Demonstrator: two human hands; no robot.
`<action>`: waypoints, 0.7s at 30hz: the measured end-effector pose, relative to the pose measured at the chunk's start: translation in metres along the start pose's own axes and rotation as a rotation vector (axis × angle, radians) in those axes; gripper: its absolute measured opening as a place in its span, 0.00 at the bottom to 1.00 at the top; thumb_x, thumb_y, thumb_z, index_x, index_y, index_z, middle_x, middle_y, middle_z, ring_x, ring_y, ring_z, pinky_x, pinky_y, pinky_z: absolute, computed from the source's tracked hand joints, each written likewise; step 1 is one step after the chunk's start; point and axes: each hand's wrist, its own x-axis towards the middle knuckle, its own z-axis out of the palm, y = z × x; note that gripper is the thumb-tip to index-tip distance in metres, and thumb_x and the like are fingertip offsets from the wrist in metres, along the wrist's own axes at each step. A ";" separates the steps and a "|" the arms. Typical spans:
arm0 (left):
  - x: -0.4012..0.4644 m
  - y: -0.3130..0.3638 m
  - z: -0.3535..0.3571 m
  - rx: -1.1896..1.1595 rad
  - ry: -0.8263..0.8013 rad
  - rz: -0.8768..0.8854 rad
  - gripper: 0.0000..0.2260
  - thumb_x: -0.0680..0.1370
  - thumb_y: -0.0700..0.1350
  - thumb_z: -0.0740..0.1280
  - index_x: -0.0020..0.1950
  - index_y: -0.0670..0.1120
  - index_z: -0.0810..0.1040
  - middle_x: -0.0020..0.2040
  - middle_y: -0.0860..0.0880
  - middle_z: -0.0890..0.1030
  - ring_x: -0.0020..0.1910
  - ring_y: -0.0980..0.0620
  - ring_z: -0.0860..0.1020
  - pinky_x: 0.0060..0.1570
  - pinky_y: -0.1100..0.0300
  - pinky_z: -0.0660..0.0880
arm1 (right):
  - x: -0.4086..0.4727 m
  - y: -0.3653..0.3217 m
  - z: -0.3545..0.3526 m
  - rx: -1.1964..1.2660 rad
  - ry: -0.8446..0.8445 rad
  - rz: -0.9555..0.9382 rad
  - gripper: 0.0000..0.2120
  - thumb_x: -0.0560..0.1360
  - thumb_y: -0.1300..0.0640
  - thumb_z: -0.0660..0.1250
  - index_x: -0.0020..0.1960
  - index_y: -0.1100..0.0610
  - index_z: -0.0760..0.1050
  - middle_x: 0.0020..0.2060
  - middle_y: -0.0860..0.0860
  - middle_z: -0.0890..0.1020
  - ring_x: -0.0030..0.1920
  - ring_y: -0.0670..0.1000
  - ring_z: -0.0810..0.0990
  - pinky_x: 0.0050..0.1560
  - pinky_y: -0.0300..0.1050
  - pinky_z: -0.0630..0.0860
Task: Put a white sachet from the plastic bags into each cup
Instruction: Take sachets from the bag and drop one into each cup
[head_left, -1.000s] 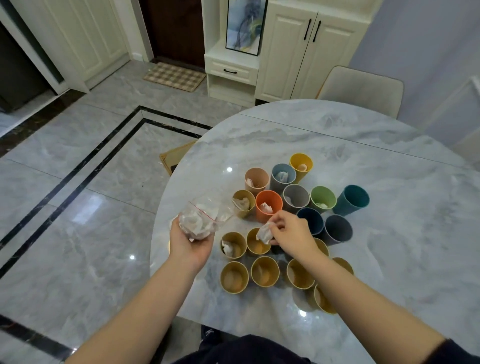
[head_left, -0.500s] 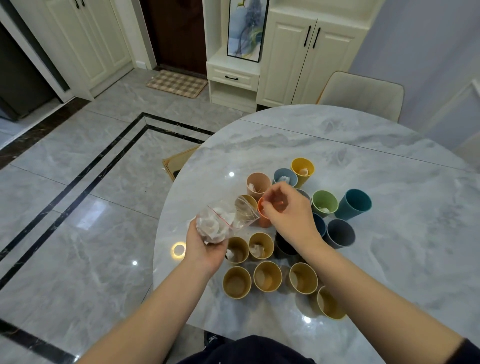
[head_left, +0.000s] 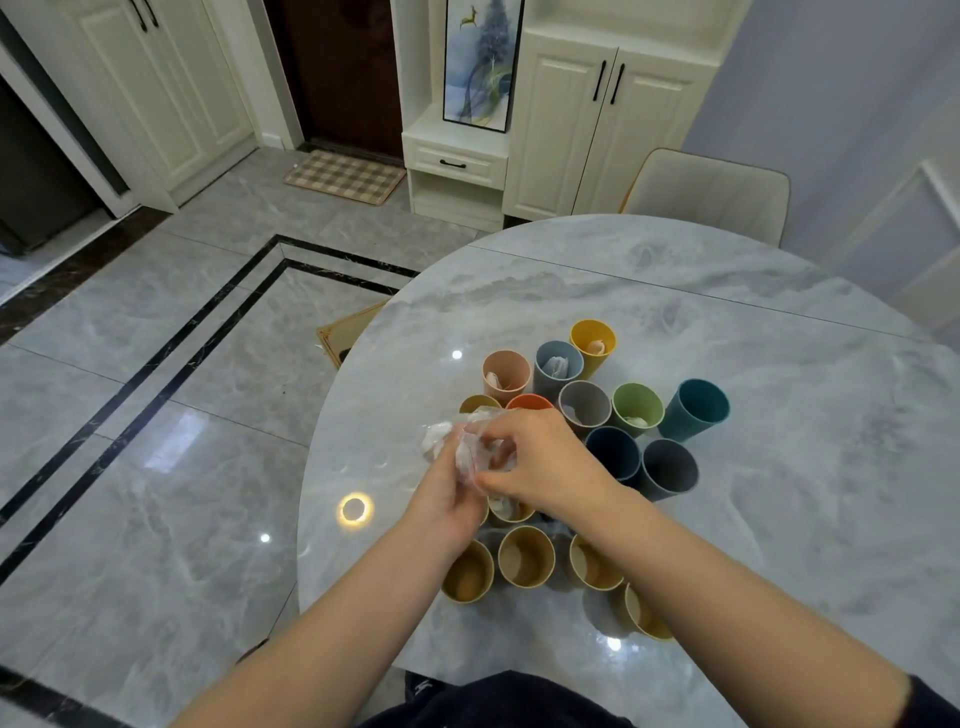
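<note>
Both hands work at a clear plastic bag (head_left: 470, 447) of white sachets above the cluster of cups.

The left hand (head_left: 447, 493) grips the bag from below; the right hand's (head_left: 540, 462) fingers are pinched at its mouth. Sachets lie in the pink cup (head_left: 505, 371), light blue cup (head_left: 558, 364) and yellow cup (head_left: 593, 340) on the marble table (head_left: 779, 467); nearer tan cups (head_left: 525, 556) look empty.

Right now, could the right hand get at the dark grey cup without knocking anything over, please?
Probably yes: the dark grey cup stands just right of the right hand, open side clear. But that hand is busy in the plastic bag.
</note>
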 end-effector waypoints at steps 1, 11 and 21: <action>-0.002 -0.001 0.002 -0.031 -0.014 -0.014 0.14 0.81 0.47 0.67 0.62 0.40 0.78 0.48 0.39 0.87 0.48 0.43 0.87 0.43 0.51 0.84 | -0.001 0.000 0.000 -0.002 0.014 0.004 0.11 0.72 0.55 0.74 0.55 0.52 0.85 0.50 0.49 0.86 0.50 0.46 0.83 0.56 0.46 0.82; 0.002 -0.005 0.011 -0.153 0.065 -0.099 0.18 0.79 0.47 0.71 0.65 0.41 0.73 0.62 0.35 0.81 0.58 0.38 0.83 0.58 0.46 0.81 | -0.008 0.016 -0.018 0.129 0.000 0.025 0.18 0.75 0.55 0.72 0.65 0.51 0.79 0.58 0.47 0.83 0.54 0.45 0.82 0.57 0.41 0.80; 0.019 -0.016 0.018 -0.191 0.047 -0.165 0.21 0.80 0.52 0.69 0.68 0.41 0.75 0.60 0.36 0.83 0.59 0.39 0.83 0.62 0.47 0.79 | -0.018 0.044 -0.037 0.326 0.057 0.114 0.15 0.80 0.54 0.66 0.66 0.47 0.79 0.61 0.43 0.82 0.61 0.43 0.79 0.63 0.44 0.78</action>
